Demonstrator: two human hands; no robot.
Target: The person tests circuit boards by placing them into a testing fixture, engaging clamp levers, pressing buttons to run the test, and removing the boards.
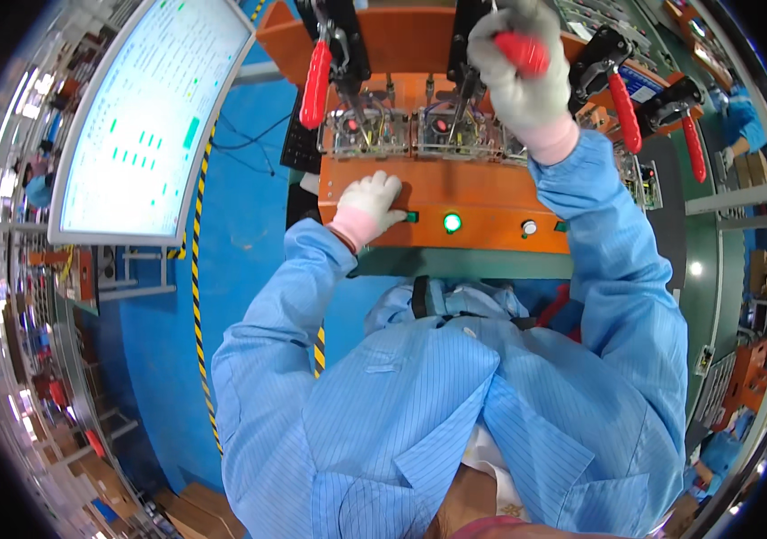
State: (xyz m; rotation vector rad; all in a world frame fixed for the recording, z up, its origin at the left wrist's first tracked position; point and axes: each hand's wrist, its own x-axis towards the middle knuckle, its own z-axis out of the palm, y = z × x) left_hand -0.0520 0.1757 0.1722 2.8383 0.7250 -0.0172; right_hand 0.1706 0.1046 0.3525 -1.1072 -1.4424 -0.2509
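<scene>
My right hand [527,85], in a white glove with a pink cuff, is raised at the top and closed around the red handle [522,54] of a toggle clamp. It blurs a little with motion. My left hand [368,208], gloved the same way, rests on the left front of an orange test fixture [482,193]. Its fingers lie on the surface, with the thumb beside a small green switch [412,216]. Clear-covered modules [365,133] with wires inside sit in a row on the fixture, partly hidden by my right arm.
Other red-handled toggle clamps [624,112] stand to the left and right of my right hand. A lit green button [452,223] and a white knob [529,228] are on the fixture's front. At left hangs a large monitor [145,126]; black cables [249,144] cross behind it.
</scene>
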